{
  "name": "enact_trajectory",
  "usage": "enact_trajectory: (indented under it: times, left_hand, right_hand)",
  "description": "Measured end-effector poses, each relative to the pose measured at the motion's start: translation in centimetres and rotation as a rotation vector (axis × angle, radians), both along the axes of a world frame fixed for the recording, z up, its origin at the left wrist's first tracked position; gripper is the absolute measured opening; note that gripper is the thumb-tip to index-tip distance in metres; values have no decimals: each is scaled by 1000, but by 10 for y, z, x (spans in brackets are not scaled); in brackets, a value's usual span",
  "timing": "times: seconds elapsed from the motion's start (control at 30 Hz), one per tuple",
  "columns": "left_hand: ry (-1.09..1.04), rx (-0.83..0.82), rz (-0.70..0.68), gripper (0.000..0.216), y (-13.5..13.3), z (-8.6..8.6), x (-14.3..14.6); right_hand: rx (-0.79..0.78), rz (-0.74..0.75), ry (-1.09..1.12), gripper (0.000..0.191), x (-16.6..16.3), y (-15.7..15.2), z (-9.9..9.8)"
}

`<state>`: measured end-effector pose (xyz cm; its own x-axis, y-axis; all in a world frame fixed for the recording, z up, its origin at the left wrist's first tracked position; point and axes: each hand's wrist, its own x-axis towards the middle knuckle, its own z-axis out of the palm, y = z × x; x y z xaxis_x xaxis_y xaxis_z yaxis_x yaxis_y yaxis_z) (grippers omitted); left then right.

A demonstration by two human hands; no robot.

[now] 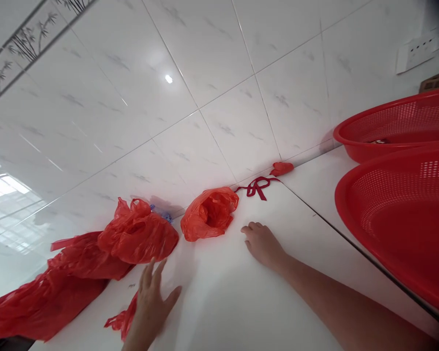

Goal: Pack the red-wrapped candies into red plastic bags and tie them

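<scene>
My left hand point(151, 302) is over the white tabletop with its fingers spread and nothing in them. Just beyond its fingertips sits a full red plastic bag point(142, 239), and a smaller red bag point(120, 321) lies partly hidden behind the wrist. My right hand point(262, 243), fingers loosely bent and holding nothing, is near the table surface. To its upper left stands a red plastic bag point(193, 222) with its mouth gaping; what is inside cannot be made out. A dark red ribbon point(256, 187) lies beyond the right hand against the wall.
More red bags point(73, 258) are heaped at the left, with a blue crumpled item point(163, 213) behind. A small red bundle point(282, 168) touches the tiled wall. Two red perforated baskets point(354, 214) stand at the right, past a seam in the tabletop. A socket point(417, 53) is above.
</scene>
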<state>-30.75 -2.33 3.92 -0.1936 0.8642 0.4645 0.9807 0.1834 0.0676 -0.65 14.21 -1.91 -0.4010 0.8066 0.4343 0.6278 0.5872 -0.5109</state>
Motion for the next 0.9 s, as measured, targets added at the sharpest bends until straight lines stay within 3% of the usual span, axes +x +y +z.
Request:
enact_trajectory:
  times: [0.07, 0.17, 0.3, 0.4, 0.5, 0.6, 0.8, 0.9]
  left_hand:
    - [-44, 33, -145, 63, 28, -1, 25]
    - [-87, 144, -237, 70, 78, -11, 48]
    - [-86, 367, -213, 74, 139, -29, 61]
    - [-60, 350, -210, 63, 168, -44, 59]
    - [-67, 196, -233, 55, 180, -55, 51]
    - [-108, 76, -179, 60, 183, -61, 45]
    - [-160, -127, 56, 65, 192, -59, 49]
    - [-170, -152, 148, 66, 200, -55, 50]
  right_hand:
    - [32, -9, -17, 39, -20, 1, 2]
    - [82, 12, 9, 51, -45, 3, 4]
    - [133, 72, 14, 51, -62, 13, 4]
    - [149, 105, -2, 52, -67, 25, 2]
    - [121, 124, -30, 54, -72, 37, 2]
    - [68, 89, -46, 52, -77, 47, 3]
    - [-40, -21, 76, 13, -71, 66, 4]
    - [-109, -22, 198, 8, -58, 71, 6]
